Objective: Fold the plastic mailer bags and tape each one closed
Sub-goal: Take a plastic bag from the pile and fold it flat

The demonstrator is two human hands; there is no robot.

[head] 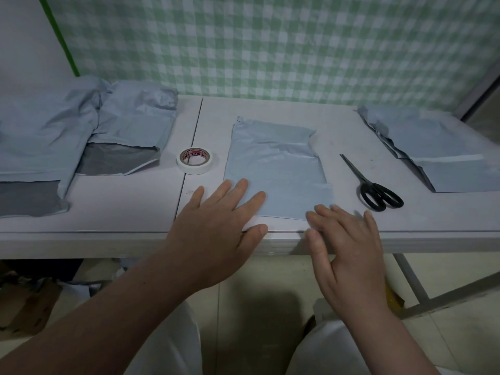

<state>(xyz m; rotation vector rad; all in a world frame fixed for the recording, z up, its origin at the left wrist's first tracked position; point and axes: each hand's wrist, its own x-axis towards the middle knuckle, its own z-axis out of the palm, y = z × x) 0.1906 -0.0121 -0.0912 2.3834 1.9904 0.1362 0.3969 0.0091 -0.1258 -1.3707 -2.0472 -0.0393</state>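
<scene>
A pale blue mailer bag [276, 163] lies flat in the middle of the white table [130, 212], its near edge close to the table's front. My left hand [219, 228] rests with straight fingers on the bag's near left corner. At the bag's near right corner my right hand [343, 244] touches it with spread fingers. A roll of white tape [194, 161] lies left of the bag. Black scissors [373, 185] lie shut to its right.
A heap of blue mailers with grey insides [54, 147] covers the table's left end. Folded blue mailers [438, 155] sit at the right end. A green checked cloth hangs behind. Cardboard boxes [24, 304] stand on the floor under the table.
</scene>
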